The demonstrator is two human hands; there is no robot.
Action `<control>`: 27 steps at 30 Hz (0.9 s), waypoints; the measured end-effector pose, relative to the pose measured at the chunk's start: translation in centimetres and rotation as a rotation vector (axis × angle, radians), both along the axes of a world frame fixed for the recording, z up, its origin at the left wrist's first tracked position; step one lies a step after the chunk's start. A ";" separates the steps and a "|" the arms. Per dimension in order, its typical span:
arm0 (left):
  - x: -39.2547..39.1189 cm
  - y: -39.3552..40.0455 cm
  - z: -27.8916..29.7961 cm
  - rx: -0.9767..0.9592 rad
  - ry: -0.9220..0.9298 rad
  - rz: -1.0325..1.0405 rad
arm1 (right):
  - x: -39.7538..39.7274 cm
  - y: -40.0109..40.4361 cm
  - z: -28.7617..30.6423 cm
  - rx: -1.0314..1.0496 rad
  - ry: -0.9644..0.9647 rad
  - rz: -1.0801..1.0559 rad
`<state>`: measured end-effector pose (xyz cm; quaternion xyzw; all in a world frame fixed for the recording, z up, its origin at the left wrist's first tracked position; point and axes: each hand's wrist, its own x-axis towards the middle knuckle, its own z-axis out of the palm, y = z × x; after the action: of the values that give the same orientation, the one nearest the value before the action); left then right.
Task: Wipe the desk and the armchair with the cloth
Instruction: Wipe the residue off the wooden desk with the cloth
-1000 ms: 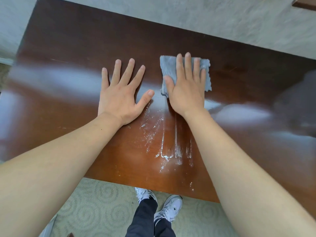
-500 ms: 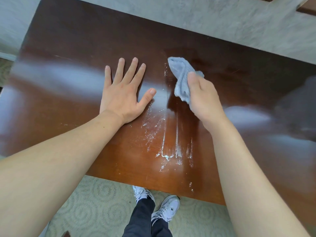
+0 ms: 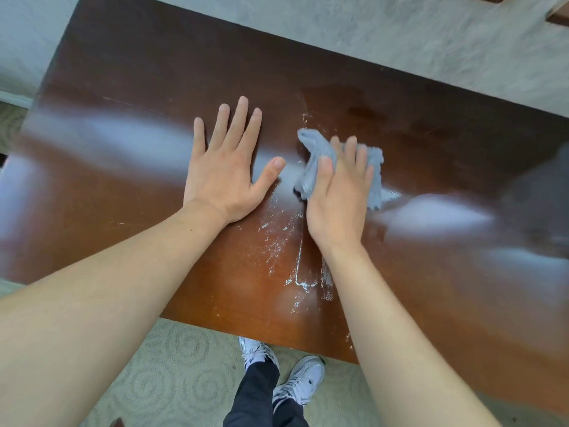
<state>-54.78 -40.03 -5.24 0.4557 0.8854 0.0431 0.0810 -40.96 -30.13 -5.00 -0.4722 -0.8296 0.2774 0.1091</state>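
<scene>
The person's left hand [image 3: 226, 177] lies flat on the glossy, dark reddish-brown wooden desk [image 3: 129, 97], fingers spread wide and gripping nothing; it probably serves as a brace so the body can lean over the near edge and put weight behind the wiping arm. Just beside it, the right hand [image 3: 340, 195] presses down on a crumpled grey-blue microfibre cloth [image 3: 312, 163], its fingers [image 3: 351, 149] curled over the bunched fabric and the thumb clamped along the cloth's left side. Holding it bunched like this likely gives a firmer, thicker pad than a flat sheet would. The cloth sits on the desk top about midway between the near and far edges, roughly central along its length. Between the hands and the near edge run white streaks of residue [image 3: 297, 272], so the wiping of this patch looks unfinished. The armchair is not in view. Below the near edge, white trainers [image 3: 297, 382] stand on pale patterned carpet [image 3: 172, 359].
</scene>
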 end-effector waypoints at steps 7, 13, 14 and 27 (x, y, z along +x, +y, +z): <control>-0.1 0.1 -0.2 -0.022 0.015 0.009 | -9.0 8.4 -0.6 0.089 -0.258 0.266; -0.1 0.2 -0.3 -0.059 0.022 0.017 | -7.5 7.2 -0.5 0.204 -0.311 0.442; -0.1 0.2 -0.3 -0.066 0.026 0.018 | -6.0 5.9 -0.5 0.205 -0.305 0.451; -0.2 0.3 0.1 -0.081 0.008 0.022 | -3.9 4.7 -0.8 0.229 -0.365 0.365</control>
<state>-54.99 -39.74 -5.17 0.4423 0.8918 0.0062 0.0952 -44.84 -25.39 -5.82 -0.3419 -0.9327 0.1074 -0.0409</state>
